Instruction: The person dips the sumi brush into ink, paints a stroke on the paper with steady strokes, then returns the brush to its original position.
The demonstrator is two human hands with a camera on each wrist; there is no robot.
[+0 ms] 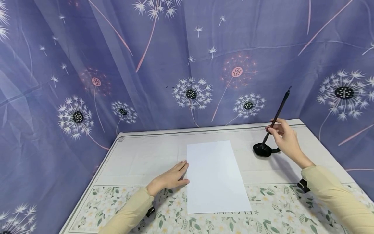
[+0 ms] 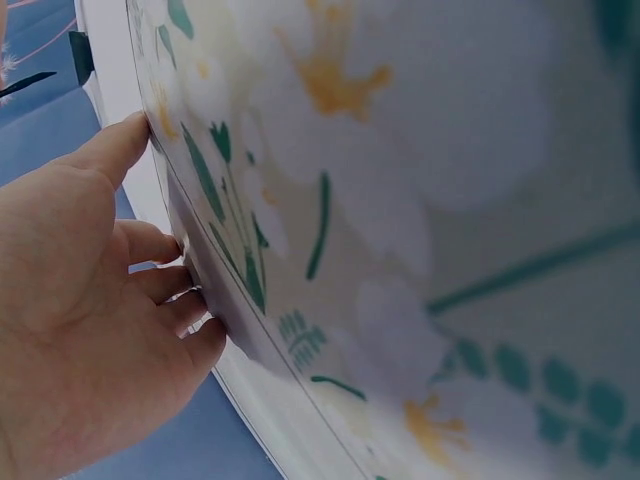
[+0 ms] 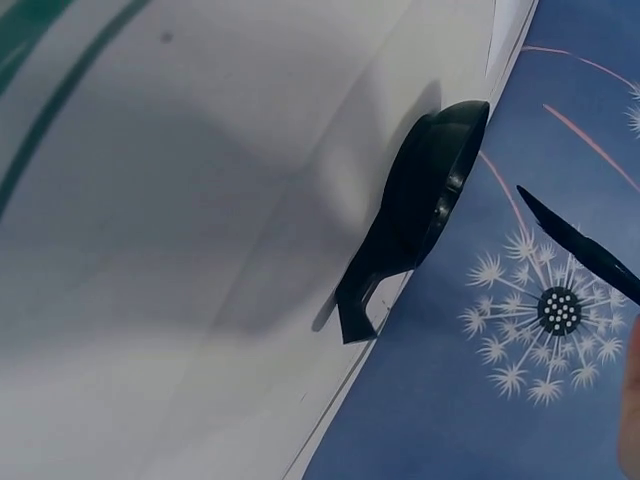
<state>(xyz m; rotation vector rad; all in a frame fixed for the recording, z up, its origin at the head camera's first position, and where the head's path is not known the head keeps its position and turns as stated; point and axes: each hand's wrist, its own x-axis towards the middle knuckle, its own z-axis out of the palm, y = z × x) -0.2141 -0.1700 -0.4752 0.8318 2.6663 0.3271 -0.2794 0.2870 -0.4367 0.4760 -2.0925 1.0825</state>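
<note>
Clock directions are read from the person's side, with the white sheet of paper (image 1: 217,177) as the dial centre. Nearest, at 6 o'clock, the counter (image 1: 146,156) carries a floral panel (image 1: 172,208); the near edge of the sheet lies over this panel and partly covers its printed lettering (image 1: 235,213). The far part of the sheet lies on the plain white surface. At 9 o'clock, the left hand (image 1: 172,177) rests palm down, fingers extended, fingertips at the edge of the sheet; it has hold of nothing. At 2 o'clock, just beside the sheet, a black dish (image 1: 262,150) sits on the counter, its short handle (image 1: 276,150) directed toward 3 o'clock. Farther out at 2 o'clock, the right hand (image 1: 287,138) pinches a black brush (image 1: 280,110) between thumb and fingers. The brush is tilted, upper end toward 1 o'clock; in the right wrist view its pointed tip is above the dish, apart from it. Farthest, at 12 o'clock, hangs a blue-violet curtain (image 1: 163,107) printed with dandelions.
</note>
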